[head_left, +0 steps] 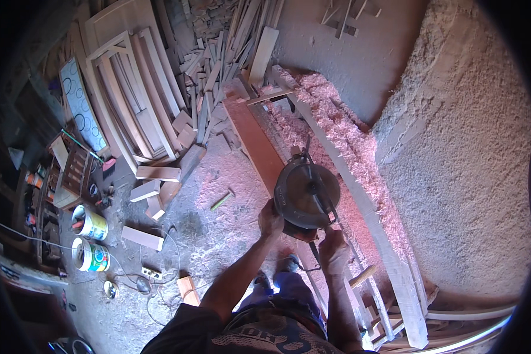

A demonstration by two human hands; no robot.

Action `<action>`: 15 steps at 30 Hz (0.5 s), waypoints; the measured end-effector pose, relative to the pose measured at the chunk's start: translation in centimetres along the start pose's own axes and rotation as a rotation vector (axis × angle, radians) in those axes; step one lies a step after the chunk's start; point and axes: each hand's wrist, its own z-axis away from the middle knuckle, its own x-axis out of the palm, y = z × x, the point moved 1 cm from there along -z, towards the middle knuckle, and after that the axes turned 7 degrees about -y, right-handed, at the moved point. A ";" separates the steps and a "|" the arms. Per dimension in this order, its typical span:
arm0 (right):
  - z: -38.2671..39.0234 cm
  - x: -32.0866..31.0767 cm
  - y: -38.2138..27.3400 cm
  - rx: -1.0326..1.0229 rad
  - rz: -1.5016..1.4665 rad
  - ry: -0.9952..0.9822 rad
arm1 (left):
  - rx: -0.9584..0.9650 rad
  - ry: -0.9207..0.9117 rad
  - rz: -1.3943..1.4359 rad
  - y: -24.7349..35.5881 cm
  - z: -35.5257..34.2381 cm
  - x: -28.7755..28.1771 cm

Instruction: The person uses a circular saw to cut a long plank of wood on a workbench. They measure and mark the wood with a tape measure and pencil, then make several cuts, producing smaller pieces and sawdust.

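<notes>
A round, dark, disc-shaped tool (301, 197) with a bar across its top stands over the long wooden bench in front of me. Its exact kind is not clear. An orange-brown part (301, 230) shows under its near edge. My left hand (271, 219) closes on the tool's left rim, its fingertips partly hidden. At the near right side, my right hand (334, 252) is closed, thumb side up, around the end of the bar. Beyond the tool, a reddish-brown board (253, 141) runs away along the bench, its near end beside the disc.
Pink shavings (336, 112) heap along a long pale beam (360, 194) at the right. On the floor lie a hammer (223, 199), wood blocks (143, 238), cords and a power strip (151, 273). Two buckets (91, 255) stand at left. Door frames (130, 100) lean behind, near stacked offcuts.
</notes>
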 end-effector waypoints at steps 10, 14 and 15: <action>-0.6 0.0 -1.1 0.787 -1.258 -0.150 | -0.029 0.004 -0.005 0.5 0.4 -0.1; 0.2 0.4 -1.1 0.814 -1.547 -0.208 | -0.004 0.000 0.015 -1.2 -0.2 -0.4; 0.8 0.4 -1.7 0.651 -1.501 -0.268 | -0.006 -0.002 0.033 -2.2 -0.7 -0.6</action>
